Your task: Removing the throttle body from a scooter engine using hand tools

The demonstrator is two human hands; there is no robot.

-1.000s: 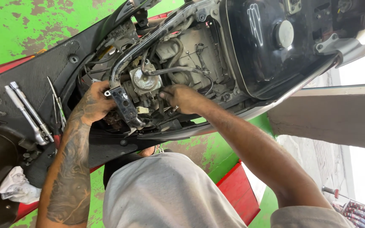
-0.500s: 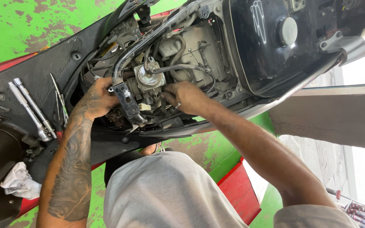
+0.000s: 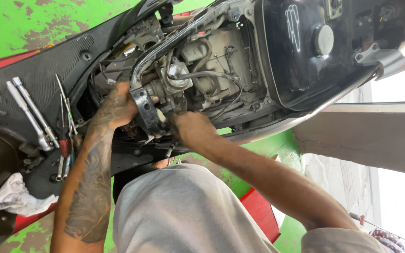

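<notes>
Head view: my left hand (image 3: 118, 107) grips black bracket (image 3: 145, 112) on scooter frame tube (image 3: 165, 49); my right hand (image 3: 189, 129) pinches small part under carburetor (image 3: 172, 83), fingers closed, part hidden. Step, by my reckoning: freeing carburetor mount. Next calls for steady bracket, careful fingertip work. Socket wrenches (image 3: 30, 112) lie on footboard (image 3: 33, 77).

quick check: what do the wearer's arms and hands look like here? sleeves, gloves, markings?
Both hands are bare, no gloves. The left arm carries dense dark tattoo work from the wrist up the forearm, running onto the back of the left hand. The right arm shows no markings, and neither does the right hand. No watch or rings visible. Both forearms are uncovered; a grey short sleeve shows at the right shoulder.
</notes>
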